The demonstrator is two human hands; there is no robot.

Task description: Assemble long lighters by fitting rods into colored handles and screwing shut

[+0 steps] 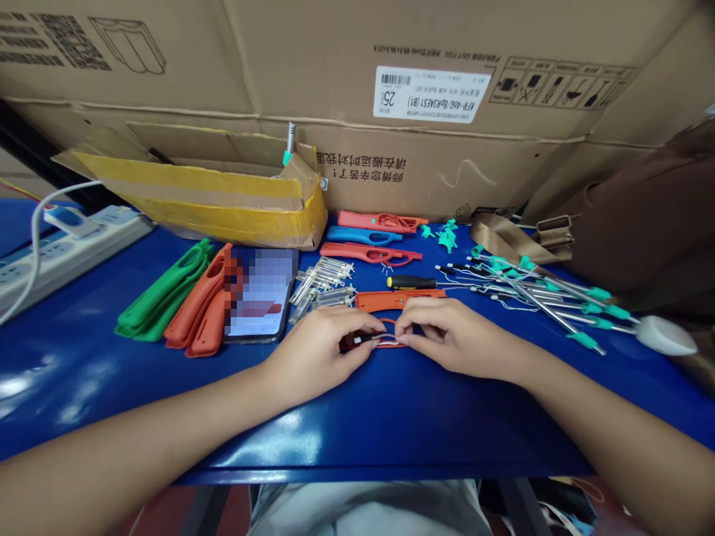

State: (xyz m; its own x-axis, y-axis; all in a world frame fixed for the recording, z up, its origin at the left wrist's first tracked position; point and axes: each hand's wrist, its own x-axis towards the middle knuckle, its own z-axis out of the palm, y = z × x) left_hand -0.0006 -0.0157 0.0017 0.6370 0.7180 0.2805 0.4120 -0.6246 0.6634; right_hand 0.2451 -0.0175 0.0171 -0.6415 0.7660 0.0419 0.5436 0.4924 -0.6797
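Note:
My left hand (pixel 313 348) pinches a small black igniter piece (pixel 367 339) with a white tip between thumb and fingertips. Thin white wire (pixel 386 342) runs from it to my right hand (pixel 461 336), whose thumb and forefinger are closed on it. Beneath both hands lies an orange lighter shell half (pixel 389 323), mostly hidden by the fingers. Just beyond them rests another orange shell half (pixel 375 300). Behind that, a black-and-yellow screwdriver (pixel 412 283) lies beside a pile of clear fuel tanks (pixel 324 279).
Metal lighter tubes (pixel 550 305) with green ends and wires lie right, near a white rounded object (pixel 666 335). A phone (pixel 260 298), orange shells (pixel 204 320) and green shells (pixel 161 294) are left. Behind stand an open carton (pixel 223 216) and a power strip (pixel 94 231).

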